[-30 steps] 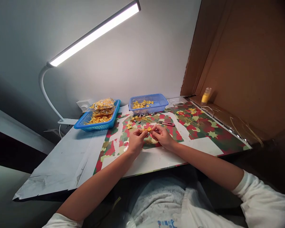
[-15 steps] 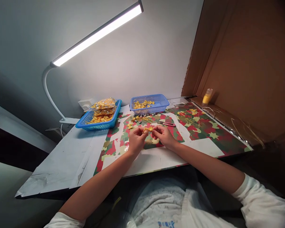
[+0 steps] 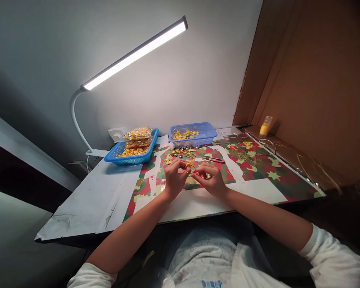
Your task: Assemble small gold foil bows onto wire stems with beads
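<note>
Both my hands meet over the middle of the table. My left hand (image 3: pixel 173 179) pinches a small yellow bow (image 3: pixel 188 164) between thumb and fingers. My right hand (image 3: pixel 211 179) holds a thin golden loop of thread (image 3: pixel 190 169) against the bow from the right. Beyond the hands, several small metal beads and golden pieces (image 3: pixel 181 153) lie on the red-and-green patterned table cover (image 3: pixel 258 164). Pink-handled scissors (image 3: pixel 213 159) lie just behind my right hand.
Two blue baskets stand at the back: the left one (image 3: pixel 132 159) holds bags of yellow bows, the right one (image 3: pixel 209 132) loose bows. A white desk lamp (image 3: pixel 135 53) arches overhead. A yellow bottle (image 3: pixel 265 125) stands by the cardboard wall (image 3: pixel 312 80) on the right.
My view has shifted, so everything sits further right in the picture. The hands have drawn closer together, and a thin loop now shows beneath the bow.
</note>
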The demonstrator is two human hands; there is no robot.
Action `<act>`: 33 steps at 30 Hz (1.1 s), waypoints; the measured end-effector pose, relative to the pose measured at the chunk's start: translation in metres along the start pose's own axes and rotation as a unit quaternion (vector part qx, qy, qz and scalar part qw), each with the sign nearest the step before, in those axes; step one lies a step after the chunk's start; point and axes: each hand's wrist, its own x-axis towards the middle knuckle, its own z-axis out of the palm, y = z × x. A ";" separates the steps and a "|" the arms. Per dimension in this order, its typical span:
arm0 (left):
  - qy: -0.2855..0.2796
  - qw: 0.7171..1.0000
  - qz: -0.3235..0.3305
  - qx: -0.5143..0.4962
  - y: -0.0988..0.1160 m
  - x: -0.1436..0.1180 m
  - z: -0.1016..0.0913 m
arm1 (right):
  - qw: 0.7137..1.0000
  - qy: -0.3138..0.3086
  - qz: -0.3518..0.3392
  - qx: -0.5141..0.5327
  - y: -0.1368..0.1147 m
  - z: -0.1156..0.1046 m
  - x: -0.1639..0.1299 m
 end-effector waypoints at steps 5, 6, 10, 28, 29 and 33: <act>-0.007 0.993 -0.094 -0.073 -0.001 -0.001 0.003 | 0.998 0.054 0.004 -0.027 0.003 0.004 0.000; -0.008 0.987 -0.125 -0.097 -0.001 -0.001 0.004 | 0.998 0.059 0.010 -0.035 0.004 0.004 0.001; -0.018 0.958 -0.231 -0.171 0.000 -0.001 0.007 | 0.996 0.052 0.035 -0.062 0.005 0.004 0.003; -0.085 0.913 -0.334 -0.218 -0.007 -0.001 0.012 | 0.999 -0.003 0.020 -0.044 0.009 0.002 0.009; -0.089 0.911 -0.338 -0.218 -0.009 -0.001 0.012 | 0.999 -0.004 0.020 -0.038 0.009 0.002 0.009; -0.095 0.900 -0.368 -0.214 -0.012 -0.002 0.010 | 1.000 -0.013 -0.004 -0.003 0.003 0.000 0.008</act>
